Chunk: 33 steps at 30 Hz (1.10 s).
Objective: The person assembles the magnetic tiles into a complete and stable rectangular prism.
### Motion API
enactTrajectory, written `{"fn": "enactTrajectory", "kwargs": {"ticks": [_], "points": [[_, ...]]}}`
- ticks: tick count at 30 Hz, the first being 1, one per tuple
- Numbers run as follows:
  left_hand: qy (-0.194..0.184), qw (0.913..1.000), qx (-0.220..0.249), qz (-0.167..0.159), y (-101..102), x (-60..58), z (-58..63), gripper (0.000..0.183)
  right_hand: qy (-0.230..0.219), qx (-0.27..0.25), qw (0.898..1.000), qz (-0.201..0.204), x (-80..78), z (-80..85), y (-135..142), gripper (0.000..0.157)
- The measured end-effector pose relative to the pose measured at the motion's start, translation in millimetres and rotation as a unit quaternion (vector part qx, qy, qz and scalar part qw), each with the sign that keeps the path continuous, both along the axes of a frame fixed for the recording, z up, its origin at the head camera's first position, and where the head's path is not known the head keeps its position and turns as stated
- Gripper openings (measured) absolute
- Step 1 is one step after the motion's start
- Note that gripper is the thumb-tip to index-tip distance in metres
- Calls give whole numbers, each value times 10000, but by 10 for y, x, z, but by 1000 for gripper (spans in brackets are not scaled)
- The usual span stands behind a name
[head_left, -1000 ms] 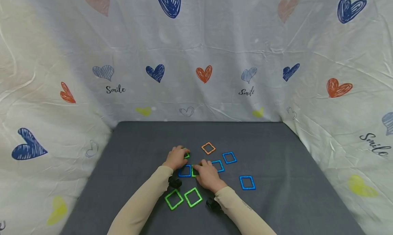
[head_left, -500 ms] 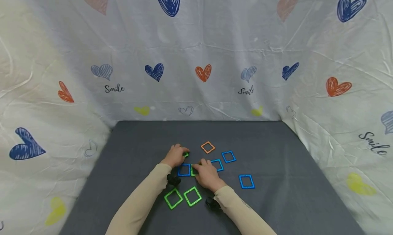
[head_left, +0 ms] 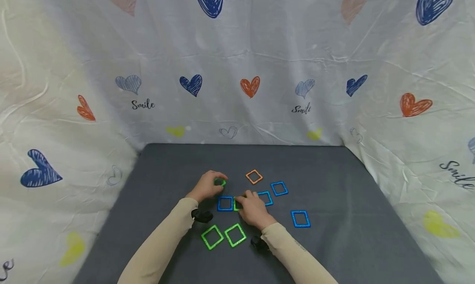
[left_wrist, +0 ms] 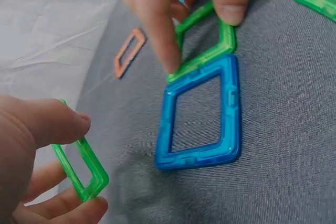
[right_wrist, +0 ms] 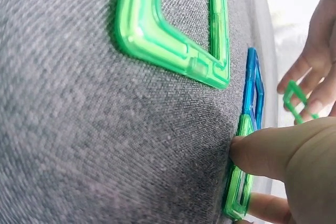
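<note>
My left hand (head_left: pixel 205 186) pinches a green square magnetic tile (left_wrist: pixel 94 163) between thumb and fingers, and the tile is held tilted above the table. To its right, my right hand (head_left: pixel 255 211) holds another green square magnetic tile (left_wrist: pixel 205 59) by its edges, thumb on the near side and a finger on the far side. That tile lies flat, its left edge against a blue square tile (left_wrist: pixel 231 114). On the right hand's other side a second blue tile (head_left: pixel 269 198) is partly hidden by the fingers; whether it touches the held green tile cannot be seen.
Two green square tiles (head_left: pixel 212 237) lie nearer the body, between the forearms. An orange tile (head_left: pixel 259 178) lies farther back, and two loose blue tiles (head_left: pixel 300 226) lie to the right. The grey table (head_left: pixel 334 172) ends at a white printed cloth (head_left: pixel 222 49).
My left hand has shifted slightly left, bringing its green tile away from the flat row. The right hand stays on its green tile. The head view has shifted a little.
</note>
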<state>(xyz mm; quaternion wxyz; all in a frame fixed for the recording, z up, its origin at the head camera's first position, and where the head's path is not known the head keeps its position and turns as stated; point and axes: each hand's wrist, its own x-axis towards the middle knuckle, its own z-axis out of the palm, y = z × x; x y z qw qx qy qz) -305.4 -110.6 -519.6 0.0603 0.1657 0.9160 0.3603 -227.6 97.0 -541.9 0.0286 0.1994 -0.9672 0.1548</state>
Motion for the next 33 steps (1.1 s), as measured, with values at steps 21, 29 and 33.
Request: {"fn": "enactTrajectory", "kwargs": {"ticks": [21, 29, 33], "points": [[-16, 9902, 1363, -293, -247, 327, 4, 28, -367, 49, 9992, -139, -30, 33, -15, 38], [-570, 9864, 1541, 63, -254, 411, -74, 29, -270, 2, 9996, -126, -18, 7, -14, 37], [-491, 9854, 1626, 143, -263, 433, -117, 29, -186, -3, 9998, -103, -19, -7, -12, 38]]}}
